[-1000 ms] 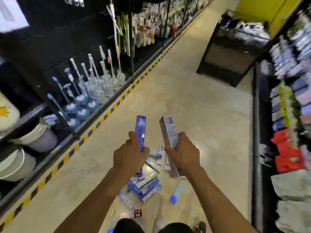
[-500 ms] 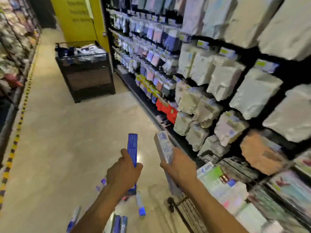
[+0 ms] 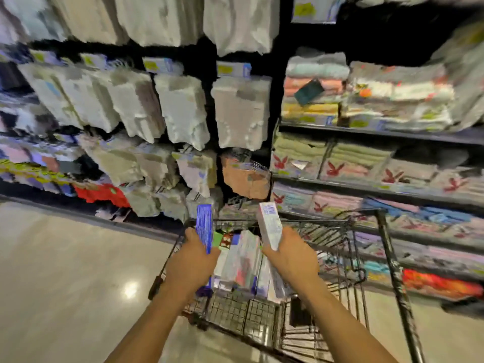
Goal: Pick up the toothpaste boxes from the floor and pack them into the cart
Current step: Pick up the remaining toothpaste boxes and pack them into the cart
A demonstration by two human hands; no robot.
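Once swung away from the floor pile, now facing stocked shelves (image 3: 366, 184) across the far side, with the wire cart (image 3: 243, 315) near and below, already part-filled with packed boxes (image 3: 241, 265). With the left grip (image 3: 191, 263) wrapped round an upright blue box (image 3: 204, 226) and the right grip (image 3: 290, 258) round a white box (image 3: 269, 226), holding both above the basket. Set for lowering in next.

The cart (image 3: 351, 260) is black wire metal with a matt finish. The blue toothpaste box (image 3: 204, 226) and the white toothpaste box (image 3: 269, 225) look like glossy printed card. The floor (image 3: 65, 271) is smooth, polished stone-like tile reflecting a light. Folded towels (image 3: 353, 155) on the shelves look soft cloth.
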